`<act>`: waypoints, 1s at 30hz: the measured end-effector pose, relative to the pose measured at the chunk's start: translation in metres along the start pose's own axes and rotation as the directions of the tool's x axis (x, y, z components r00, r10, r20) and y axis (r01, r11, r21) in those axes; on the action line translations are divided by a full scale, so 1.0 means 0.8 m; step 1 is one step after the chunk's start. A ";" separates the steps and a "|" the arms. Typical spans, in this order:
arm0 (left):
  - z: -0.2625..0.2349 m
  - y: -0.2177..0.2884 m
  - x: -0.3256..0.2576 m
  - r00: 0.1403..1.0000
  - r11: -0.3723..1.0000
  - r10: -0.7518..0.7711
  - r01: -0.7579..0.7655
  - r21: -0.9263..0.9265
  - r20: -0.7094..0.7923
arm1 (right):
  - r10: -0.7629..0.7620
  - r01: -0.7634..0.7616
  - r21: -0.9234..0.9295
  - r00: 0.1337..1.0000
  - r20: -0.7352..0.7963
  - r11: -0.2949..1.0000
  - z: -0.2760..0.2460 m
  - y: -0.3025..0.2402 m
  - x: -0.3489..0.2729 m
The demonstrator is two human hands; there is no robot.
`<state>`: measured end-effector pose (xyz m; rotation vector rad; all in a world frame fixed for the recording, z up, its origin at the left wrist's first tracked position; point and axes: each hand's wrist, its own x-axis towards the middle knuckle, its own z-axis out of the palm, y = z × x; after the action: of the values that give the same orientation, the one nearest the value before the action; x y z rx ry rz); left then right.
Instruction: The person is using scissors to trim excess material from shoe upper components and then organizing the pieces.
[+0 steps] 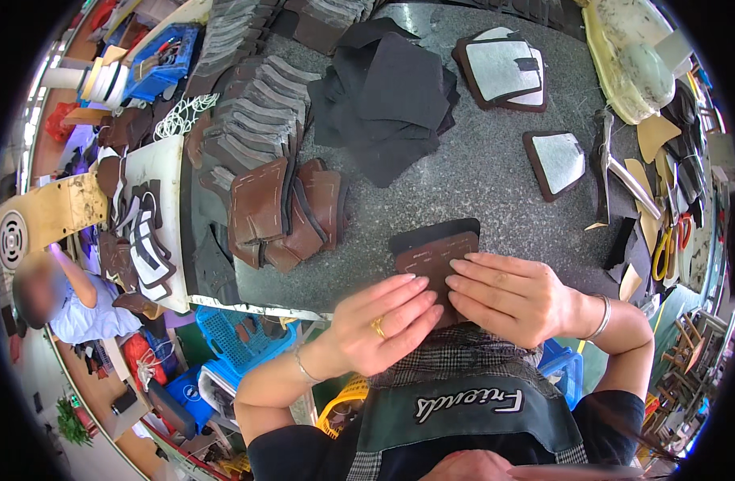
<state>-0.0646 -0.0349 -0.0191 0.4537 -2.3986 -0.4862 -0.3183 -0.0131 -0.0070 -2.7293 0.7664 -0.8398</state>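
My left grip (387, 327) and right grip (508, 301) both have fingers laid on a brown leather piece (439, 260). Thumbs hidden, can't tell if either one is pinching. Piece is at the near side of the bench (479, 188), black layer (433, 232) showing past its far edge. Farther left: heap of brown leather panels (259, 200). Farther right: silver-faced panel (560, 160). Beyond, center: pile of black sheets (403, 88).

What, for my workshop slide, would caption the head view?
Left hand and right hand hold a flat brown leathery panel at a speckled grey worktable.
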 end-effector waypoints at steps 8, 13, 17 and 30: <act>0.011 -0.020 0.000 1.000 0.999 -0.014 0.013 -0.045 -0.011 | 0.056 -0.056 -0.017 0.998 0.006 0.998 0.011 0.011 0.000; 0.012 -0.023 0.003 0.995 0.995 -0.091 0.092 -0.040 0.044 | 0.119 -0.119 -0.007 0.990 0.078 0.993 0.013 0.015 0.000; 0.001 -0.016 0.011 0.969 0.977 -0.196 0.205 -0.052 0.150 | 0.175 -0.177 -0.004 0.974 0.144 0.984 -0.002 0.008 0.007; -0.023 0.016 0.037 0.777 0.366 -0.535 0.568 -0.738 0.332 | 0.687 -0.664 0.739 0.590 0.424 0.114 -0.021 0.000 0.012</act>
<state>-0.0768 -0.0409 0.0150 0.8062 -1.6706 -1.8293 -0.3208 -0.0186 0.0111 -1.1859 1.0752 -0.6978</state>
